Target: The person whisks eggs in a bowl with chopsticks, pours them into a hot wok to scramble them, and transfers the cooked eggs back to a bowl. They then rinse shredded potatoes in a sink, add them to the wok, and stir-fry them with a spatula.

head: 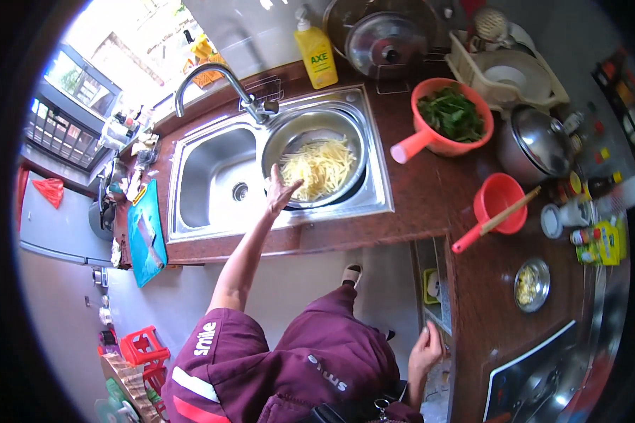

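A stainless steel bowl (361, 158) sits over the right basin of the sink, holding a heap of pale yellow shredded strips (320, 166), which look like potato. My left hand (281, 193) is at the bowl's near left rim, thumb and fingers spread. Whether it presses on the rim cannot be made out. Low at my right side, beside the counter edge, hangs my right hand (426, 349), fingers curled together with nothing visible in them. The chrome faucet (214, 67) arches over the left basin (219, 180).
A red plastic dipper (423, 135) of leafy greens (451, 113) stands right of the sink. Nearby are a smaller red dipper (500, 198) with a wooden stick across it, a lidded pot (534, 143) and a dish of chopped pieces (532, 285). A blue cutting board (147, 232) bears a knife (151, 240).
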Motion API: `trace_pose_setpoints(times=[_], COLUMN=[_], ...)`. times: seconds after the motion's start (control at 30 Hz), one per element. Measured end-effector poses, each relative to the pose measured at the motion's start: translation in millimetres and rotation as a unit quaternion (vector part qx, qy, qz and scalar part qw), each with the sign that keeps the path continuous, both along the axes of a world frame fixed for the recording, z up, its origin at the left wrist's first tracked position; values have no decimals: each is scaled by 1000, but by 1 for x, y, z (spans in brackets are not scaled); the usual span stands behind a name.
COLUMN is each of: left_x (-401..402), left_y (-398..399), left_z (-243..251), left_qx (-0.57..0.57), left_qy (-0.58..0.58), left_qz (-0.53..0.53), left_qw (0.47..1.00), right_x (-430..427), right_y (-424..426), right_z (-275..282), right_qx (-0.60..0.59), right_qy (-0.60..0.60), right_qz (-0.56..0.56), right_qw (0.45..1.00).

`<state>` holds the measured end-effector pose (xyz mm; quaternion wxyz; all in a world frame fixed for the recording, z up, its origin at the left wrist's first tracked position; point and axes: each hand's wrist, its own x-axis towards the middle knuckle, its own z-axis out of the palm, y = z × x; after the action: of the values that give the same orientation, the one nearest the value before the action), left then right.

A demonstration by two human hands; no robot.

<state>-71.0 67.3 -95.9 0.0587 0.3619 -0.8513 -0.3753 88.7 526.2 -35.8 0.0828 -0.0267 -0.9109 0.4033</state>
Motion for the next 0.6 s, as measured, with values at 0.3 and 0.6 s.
trace_pose_setpoints(times=[0.3, 0.6], left_x=[-58, -58], left_y=[-49, -47], left_z=[-51, -20], left_qx=[18, -15], left_qy=[-256, -229], left_qz=[-89, -135], left_qw=[962, 964], right_x=[-233, -348], right_y=[-259, -361], right_z=[-3, -76], right_qx=[2, 125], right_qy=[-56, -59], right_qz=[352, 319], right_qw=[934, 938])
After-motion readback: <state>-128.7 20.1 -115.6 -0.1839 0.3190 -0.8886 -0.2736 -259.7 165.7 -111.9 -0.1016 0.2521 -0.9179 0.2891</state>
